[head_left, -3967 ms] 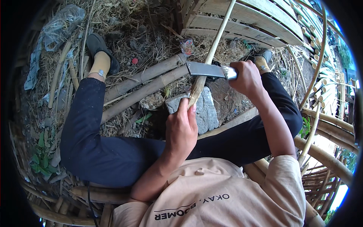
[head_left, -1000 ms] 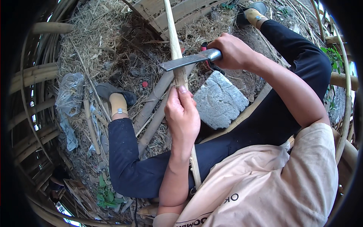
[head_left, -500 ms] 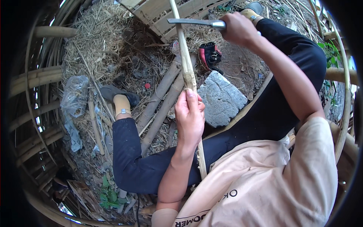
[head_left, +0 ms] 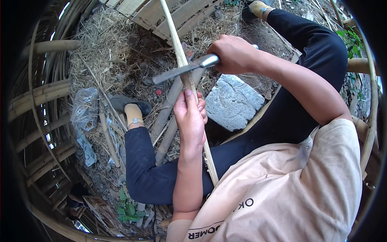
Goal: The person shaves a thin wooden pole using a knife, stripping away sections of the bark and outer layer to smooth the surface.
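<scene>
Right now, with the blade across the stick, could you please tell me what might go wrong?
The bare left hand grips the stick close to the knife, on the body side, so a slip that way could cut the thumb.

The stick's near end reaches the shirt, so a hard jolt might drive it toward the body.

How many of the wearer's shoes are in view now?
2: the left shoe, left of the left hand gripping the stick; and the partly hidden right shoe near the top edge, beyond the right hand with the blade.
</scene>
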Demonstrator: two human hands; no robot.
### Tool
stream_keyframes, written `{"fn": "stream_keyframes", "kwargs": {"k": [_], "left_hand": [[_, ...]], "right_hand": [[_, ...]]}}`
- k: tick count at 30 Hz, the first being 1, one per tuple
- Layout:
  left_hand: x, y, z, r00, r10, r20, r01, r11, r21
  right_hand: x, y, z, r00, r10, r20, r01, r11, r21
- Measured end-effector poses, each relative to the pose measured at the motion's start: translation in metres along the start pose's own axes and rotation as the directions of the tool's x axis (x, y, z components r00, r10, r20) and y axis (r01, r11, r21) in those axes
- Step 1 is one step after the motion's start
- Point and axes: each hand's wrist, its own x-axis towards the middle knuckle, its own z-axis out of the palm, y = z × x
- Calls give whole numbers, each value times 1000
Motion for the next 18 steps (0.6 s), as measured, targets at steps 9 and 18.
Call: {"fn": "stream_keyframes", "kwargs": {"k": [9,18], "left_hand": [[0,0,2,1000,1,10,-1,1000,-9],[0,0,1,1000,2,12,-2,1000,-17]], "right_hand": [[6,12,6,998,42,49,-46,994,102],[7,6,4,997,47,54,-52,993,102]]}}
